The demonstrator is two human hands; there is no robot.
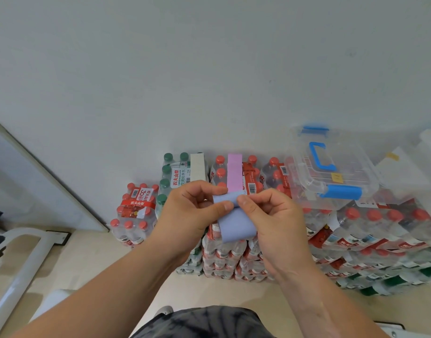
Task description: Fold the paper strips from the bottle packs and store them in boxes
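The blue paper strip (pixel 236 224), judged light, limp and easily creased, is pinched at its folded far edge by the left hand (pixel 190 213) and right hand (pixel 270 215).

A plain pale grey wall (pixel 209 69) fills most of what I see, evenly lit. Below it lies a beige floor (pixel 87 252). At the left, a pale framed panel (pixel 27 179) stands near a white metal frame (pixel 20 274).
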